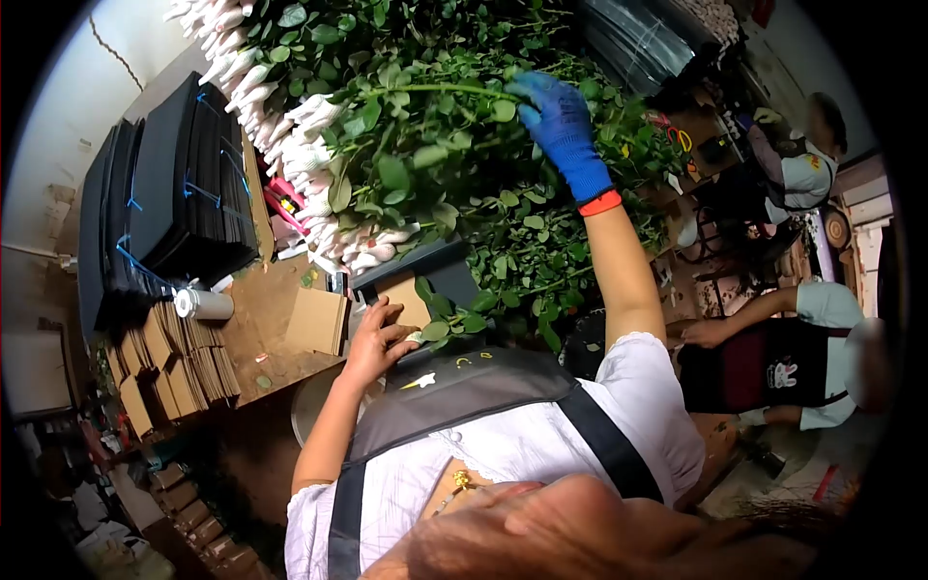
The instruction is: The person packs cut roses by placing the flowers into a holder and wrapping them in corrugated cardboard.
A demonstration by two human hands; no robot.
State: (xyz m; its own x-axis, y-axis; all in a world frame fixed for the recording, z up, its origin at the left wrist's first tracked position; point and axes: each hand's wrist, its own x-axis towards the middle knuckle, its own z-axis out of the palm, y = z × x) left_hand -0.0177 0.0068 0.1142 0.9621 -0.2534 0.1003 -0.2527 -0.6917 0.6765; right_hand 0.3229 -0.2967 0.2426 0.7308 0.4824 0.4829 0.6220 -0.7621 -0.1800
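Observation:
My left hand (372, 346) is bare, its fingers bent around a small white-wrapped flower head (416, 338) beside a cardboard piece (406, 298) in a dark tray (447, 273). Leaves spread out to the right of that flower head. Farther forward, my right hand (559, 114) wears a blue glove with a red cuff and pinches the end of a long green stem (440, 88). Beneath it lies a large heap of leafy stems (522, 227). Many white-wrapped flower heads (307, 145) line the heap's left edge.
Stacked black sheets (179, 184) tied with blue string, folded cardboard (174, 362) and a white cup (205, 304) are on the left of the table (253, 324). Orange-handled scissors (684, 140) lie at the right. Two people (807, 174) (773, 358) are on the right side.

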